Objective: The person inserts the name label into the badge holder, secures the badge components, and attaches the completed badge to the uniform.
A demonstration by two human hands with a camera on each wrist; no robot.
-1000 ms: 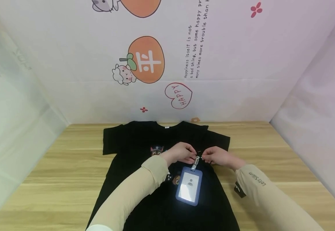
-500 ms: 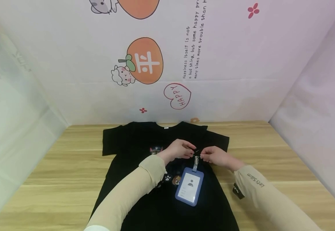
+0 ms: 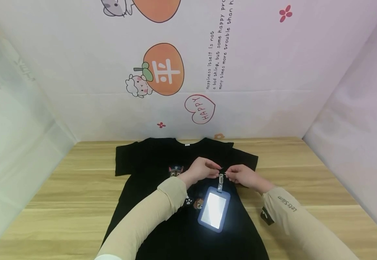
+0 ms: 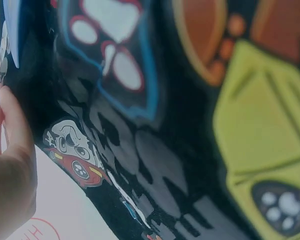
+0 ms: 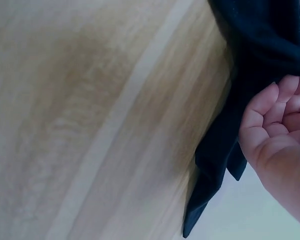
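Observation:
A black T-shirt (image 3: 188, 240) with cartoon dog prints lies spread on the table, its neck toward the wall. Over the chest, a blue-framed badge holder (image 3: 213, 209) hangs from a metal clip (image 3: 221, 179) on a short strap. My left hand (image 3: 201, 169) pinches at the clip's top from the left; in the left wrist view its fingertips meet right at the metal. From the other side my right hand (image 3: 245, 177) pinches beside the clip, and the right wrist view has black shirt cloth (image 5: 270, 55) bunched at its curled fingers. A thin pin-like piece shows between both hands.
The wood-grain table (image 3: 61, 202) is bordered by a white printed cloth wall (image 3: 256, 108) at the back and plain cloth at both sides. A small dark tag-like piece (image 3: 267, 216) shows beside the right sleeve.
My left hand has risen slightly and come back against the clip's top after a small gap. The badge holder has swung a little to the right. The right hand stays nearly in place.

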